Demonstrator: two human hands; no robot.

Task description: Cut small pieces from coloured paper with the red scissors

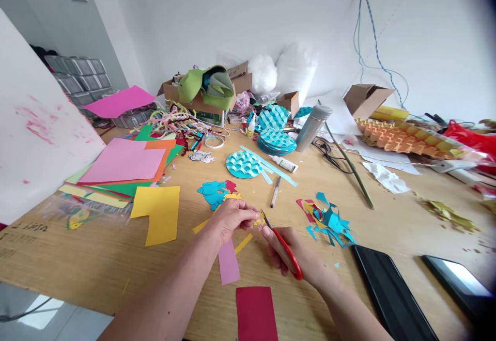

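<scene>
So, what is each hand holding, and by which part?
The right hand holds the red scissors by the handle loops. The left hand pinches a small yellow paper piece at its left edge.

View: one head camera, above the near edge of the table (387,217).
Facing: forward and down, toward the far wall (232,15).
Nearness: close over the left hand (232,217) and right hand (300,261).
</scene>
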